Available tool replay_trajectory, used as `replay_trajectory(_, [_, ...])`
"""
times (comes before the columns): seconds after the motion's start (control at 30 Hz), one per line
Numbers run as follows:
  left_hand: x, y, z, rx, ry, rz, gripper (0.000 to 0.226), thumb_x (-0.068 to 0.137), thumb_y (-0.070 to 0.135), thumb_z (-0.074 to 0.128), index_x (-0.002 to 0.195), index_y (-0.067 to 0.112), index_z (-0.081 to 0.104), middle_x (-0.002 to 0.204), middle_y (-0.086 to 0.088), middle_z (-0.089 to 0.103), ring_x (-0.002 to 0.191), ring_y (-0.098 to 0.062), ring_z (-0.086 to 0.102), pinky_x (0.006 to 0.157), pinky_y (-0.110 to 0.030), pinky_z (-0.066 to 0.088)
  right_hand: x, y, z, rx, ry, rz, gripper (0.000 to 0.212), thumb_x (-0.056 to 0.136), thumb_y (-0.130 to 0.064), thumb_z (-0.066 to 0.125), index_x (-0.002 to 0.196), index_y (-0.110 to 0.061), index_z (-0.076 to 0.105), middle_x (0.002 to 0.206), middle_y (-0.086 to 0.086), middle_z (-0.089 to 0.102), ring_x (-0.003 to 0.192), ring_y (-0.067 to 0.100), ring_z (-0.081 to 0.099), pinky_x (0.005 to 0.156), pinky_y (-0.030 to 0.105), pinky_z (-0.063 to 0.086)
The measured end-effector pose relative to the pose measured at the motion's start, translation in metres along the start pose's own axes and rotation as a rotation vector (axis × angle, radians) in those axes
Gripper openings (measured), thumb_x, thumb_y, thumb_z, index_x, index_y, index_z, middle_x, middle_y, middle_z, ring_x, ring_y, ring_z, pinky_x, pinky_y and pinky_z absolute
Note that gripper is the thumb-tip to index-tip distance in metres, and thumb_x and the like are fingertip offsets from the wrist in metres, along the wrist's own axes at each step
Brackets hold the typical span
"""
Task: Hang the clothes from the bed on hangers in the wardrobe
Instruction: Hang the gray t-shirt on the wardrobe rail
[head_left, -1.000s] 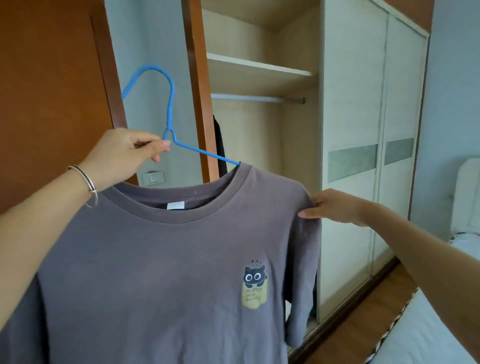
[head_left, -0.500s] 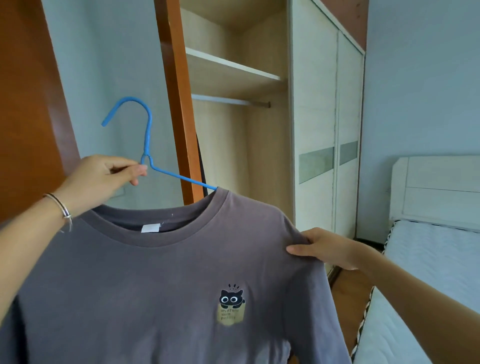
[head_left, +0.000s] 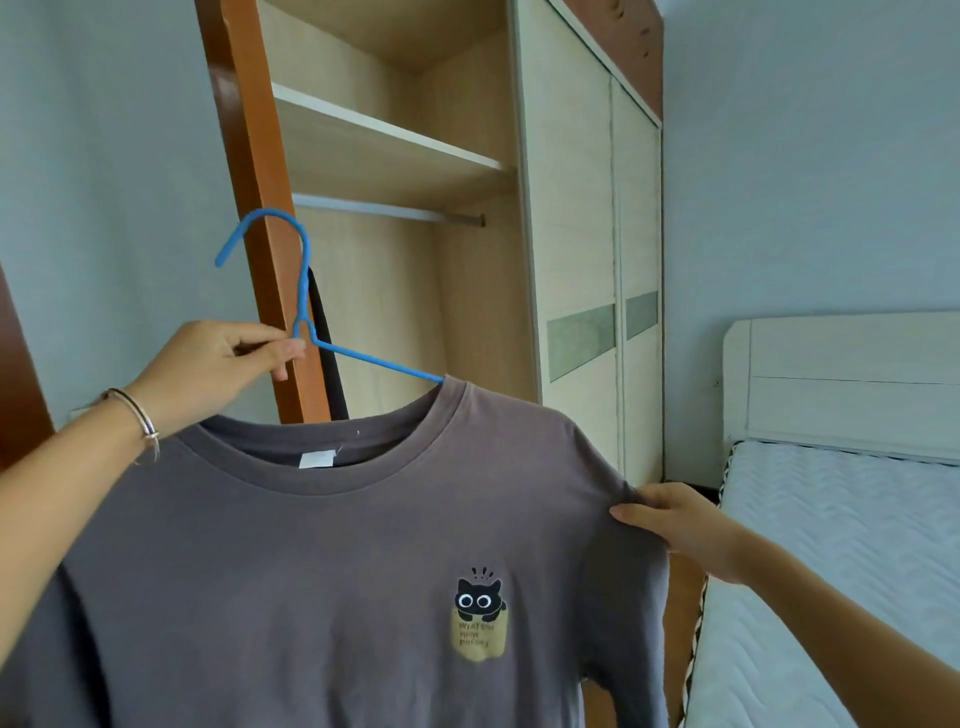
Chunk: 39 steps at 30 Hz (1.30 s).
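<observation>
Grey T-shirt (head_left: 337, 571) on a blue hanger (head_left: 303, 280), held up in front of the open wardrobe (head_left: 566, 208).

Head view: the left hand (head_left: 218, 364) pinches the hanger at the base of its hook, thumb and fingers curled round the wire, which leaves the hook free for the rail (head_left: 384, 209). The right hand (head_left: 675, 519) pinches the shirt's shoulder, probably to pull the cloth square over the hanger's end so it won't slip. The shirt hangs between both hands, below the rail and not yet inside. A dark garment (head_left: 324, 353) already hangs within; the bed (head_left: 831, 545) lies to the right.
</observation>
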<state>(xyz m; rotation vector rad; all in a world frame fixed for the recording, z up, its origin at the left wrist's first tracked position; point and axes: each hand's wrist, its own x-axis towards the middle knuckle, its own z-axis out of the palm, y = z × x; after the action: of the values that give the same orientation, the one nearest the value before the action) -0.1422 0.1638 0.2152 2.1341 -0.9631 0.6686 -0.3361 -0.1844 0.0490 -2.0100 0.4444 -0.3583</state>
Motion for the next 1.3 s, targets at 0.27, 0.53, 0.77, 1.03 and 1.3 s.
replay_trajectory(0.27, [0.038,0.021,0.058,-0.042,-0.028,0.057,0.018,0.087,0.035,0.056,0.085,0.025,0.071,0.072,0.011,0.066,0.056,-0.012,0.055,0.049,-0.014,0.04,0.002,0.043,-0.046,-0.256,-0.18,0.136,0.031,0.087,-0.03,0.061,0.115,-0.02,0.061,0.111,-0.002,0.067,0.103,0.016,0.063,0.1,0.034,0.047])
replay_trajectory(0.53, [0.059,0.038,0.113,-0.074,-0.081,0.076,0.03,0.085,0.036,0.059,0.078,0.011,0.073,0.074,-0.001,0.069,0.046,-0.005,0.045,0.043,-0.003,0.033,-0.013,0.129,-0.09,-0.629,-0.027,0.35,0.026,0.09,-0.04,0.052,0.102,-0.022,0.066,0.101,-0.005,0.066,0.089,0.013,0.059,0.082,0.025,0.042])
replay_trajectory(0.77, [0.078,0.035,0.149,-0.178,-0.131,0.08,0.028,0.085,0.031,0.06,0.058,0.025,0.064,0.039,0.015,0.053,0.03,-0.005,0.035,0.032,-0.004,0.024,-0.018,0.189,-0.109,-0.669,0.183,0.545,0.026,0.091,-0.022,0.047,0.066,-0.02,0.055,0.063,-0.002,0.065,0.059,0.007,0.062,0.051,0.013,0.039])
replay_trajectory(1.03, [0.105,0.017,0.208,-0.354,-0.202,0.178,0.023,0.085,0.026,0.062,0.064,0.033,0.067,0.062,0.007,0.067,0.05,0.001,0.051,0.053,-0.005,0.037,0.045,0.103,-0.09,-0.485,0.839,0.268,0.032,0.089,-0.002,0.046,0.117,-0.004,0.061,0.124,0.018,0.061,0.112,0.033,0.056,0.096,0.034,0.041])
replay_trajectory(1.3, [0.134,0.024,0.248,-0.51,-0.403,0.336,0.013,0.082,0.031,0.064,0.07,0.036,0.063,0.056,0.019,0.066,0.058,0.001,0.06,0.056,-0.006,0.044,0.145,-0.088,0.009,-0.45,0.4,-0.284,0.032,0.083,-0.049,0.056,0.102,-0.026,0.065,0.078,-0.009,0.067,0.069,0.006,0.06,0.067,0.019,0.047])
